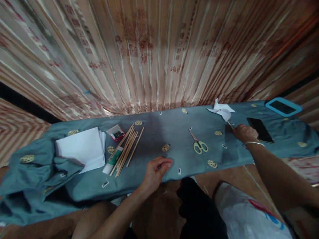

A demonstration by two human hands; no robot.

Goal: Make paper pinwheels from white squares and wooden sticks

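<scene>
On the right of the counter [171, 124], I see the white paper pinwheel [222, 110], its stick [230, 125] grasped in the fingers of the right hand [246, 133]; the left hand [155, 172], fingertips closed to thumb, is nearer.

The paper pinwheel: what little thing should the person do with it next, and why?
Maybe the right hand should gently let go of the stick, leaving the pinwheel on the cloth. Its white blades are already folded and joined at the stick's end, and it looks close to the cloth already.
</scene>
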